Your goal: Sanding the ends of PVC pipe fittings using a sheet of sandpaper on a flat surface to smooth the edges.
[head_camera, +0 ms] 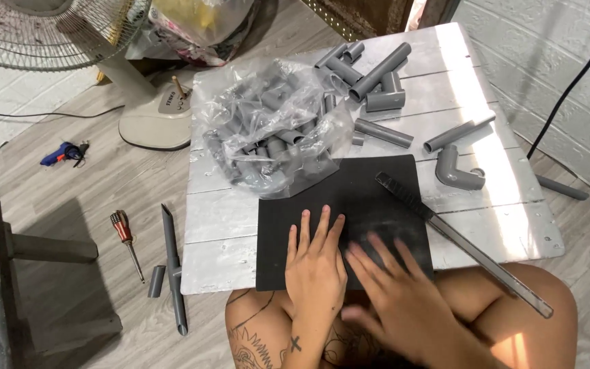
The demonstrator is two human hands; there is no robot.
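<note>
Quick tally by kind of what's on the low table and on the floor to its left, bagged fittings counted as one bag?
Black mat: 1
Long ruler: 1
Bag of grey fittings: 1
Loose grey elbow: 1
Screwdriver: 1
Blue glue gun: 1
Total: 6, with the loose straight pipes left out because they overlap.

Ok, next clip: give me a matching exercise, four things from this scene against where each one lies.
Things:
1. black sheet
2. clear bag of grey fittings
3. screwdriver
4. grey elbow fitting

Places:
A. on the floor, left of the table
B. on the table, right of the black sheet
C. under the left hand and the right hand
D. on the table, just beyond the black sheet

Pairs: 1-C, 2-D, 3-A, 4-B
</note>
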